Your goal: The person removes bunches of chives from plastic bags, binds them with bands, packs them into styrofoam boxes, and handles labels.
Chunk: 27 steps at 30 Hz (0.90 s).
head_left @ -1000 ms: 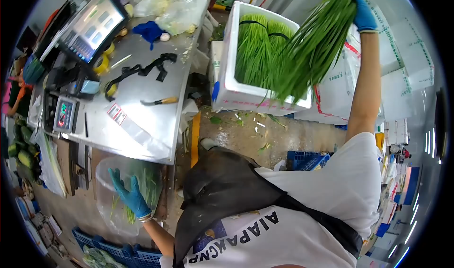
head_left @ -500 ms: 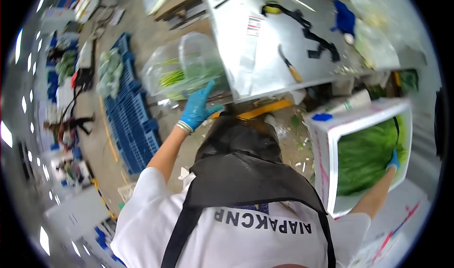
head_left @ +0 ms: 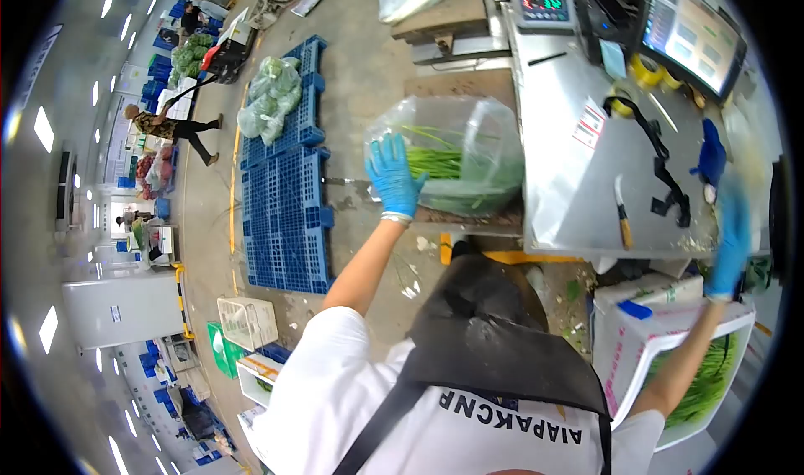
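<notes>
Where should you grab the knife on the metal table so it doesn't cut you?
Probably by the handle, coming from the table's near edge. The handle points toward that edge and the thin, curved blade points away, so fingers needn't cross it. The knife lies down on the tabletop, so pinching the handle's two sides from above should work.

The right hand (head_left: 734, 236) is blurred; whether it holds anything cannot be told. Its forearm (head_left: 682, 364) hides some greens (head_left: 713, 374) in the white box (head_left: 621, 353). Text on the screen (head_left: 691, 31) is too small to read.
</notes>
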Each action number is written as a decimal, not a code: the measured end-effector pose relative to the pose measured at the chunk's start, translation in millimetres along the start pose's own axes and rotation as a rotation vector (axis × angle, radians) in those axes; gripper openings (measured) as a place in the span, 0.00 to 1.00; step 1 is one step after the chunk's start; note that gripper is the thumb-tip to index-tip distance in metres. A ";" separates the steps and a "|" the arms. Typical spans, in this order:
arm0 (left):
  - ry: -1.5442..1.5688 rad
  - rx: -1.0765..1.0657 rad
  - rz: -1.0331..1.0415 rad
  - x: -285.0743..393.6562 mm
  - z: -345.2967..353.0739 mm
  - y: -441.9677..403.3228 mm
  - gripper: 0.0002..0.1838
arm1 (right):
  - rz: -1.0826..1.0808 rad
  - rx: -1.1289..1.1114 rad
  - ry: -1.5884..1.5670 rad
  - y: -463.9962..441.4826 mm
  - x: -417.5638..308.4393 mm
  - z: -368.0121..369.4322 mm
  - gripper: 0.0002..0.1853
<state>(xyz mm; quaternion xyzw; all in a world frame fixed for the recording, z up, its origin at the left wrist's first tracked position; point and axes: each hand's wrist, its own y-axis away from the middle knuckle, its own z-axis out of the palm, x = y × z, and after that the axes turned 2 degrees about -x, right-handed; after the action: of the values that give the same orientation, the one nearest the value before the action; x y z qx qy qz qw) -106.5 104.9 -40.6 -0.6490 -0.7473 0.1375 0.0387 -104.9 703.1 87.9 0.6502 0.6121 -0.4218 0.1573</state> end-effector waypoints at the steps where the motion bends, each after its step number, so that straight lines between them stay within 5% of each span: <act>1: -0.068 -0.039 -0.020 -5.0 8.3 -16.6 0.44 | -0.095 -0.132 -0.064 -4.0 -61.2 65.8 0.17; 2: -0.133 -0.080 -0.043 -16.4 16.5 -34.3 0.44 | -0.179 -0.271 -0.140 -7.9 -122.4 131.8 0.17; 4: -0.340 -0.019 -0.031 -61.4 75.8 -60.6 0.43 | 0.108 -0.812 -0.599 -1.8 -186.6 264.8 0.21; 5: -0.437 -0.001 -0.022 -79.8 108.5 -72.0 0.42 | 0.066 -1.006 -0.364 -0.3 -223.2 323.6 0.24; 6: -0.089 -0.156 -0.263 -99.6 129.6 -87.1 0.28 | -0.123 -0.985 -0.194 12.8 -222.5 403.4 0.25; 9: 0.401 0.030 -0.269 -165.0 164.0 -89.5 0.09 | -0.245 -0.879 0.140 46.1 -202.0 594.7 0.34; 13: 1.542 -0.364 -0.565 -201.3 113.2 -104.8 0.12 | -0.267 -0.838 0.387 55.1 -173.0 706.2 0.20; 17: 1.785 -0.347 -0.687 -232.6 113.4 -100.2 0.16 | -0.219 -0.797 0.143 67.9 -141.7 717.3 0.12; 21: 1.942 -0.254 -0.676 -235.7 101.3 -95.3 0.20 | -0.522 -0.743 0.117 94.5 -148.3 661.7 0.18; 23: 1.836 -0.234 -0.620 -225.1 91.6 -79.7 0.21 | -0.601 -1.105 0.372 103.3 -162.3 649.2 0.22; 27: 1.723 -0.278 -0.550 -203.8 62.0 -55.2 0.20 | -0.560 -1.003 0.256 125.4 -136.0 719.5 0.23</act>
<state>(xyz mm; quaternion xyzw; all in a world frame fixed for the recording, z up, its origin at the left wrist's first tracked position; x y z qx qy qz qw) -142.6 -111.2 -61.4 -0.3249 -0.5980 -0.4998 0.5358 -230.2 69.0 -278.3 0.3557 0.8993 -0.0243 0.2533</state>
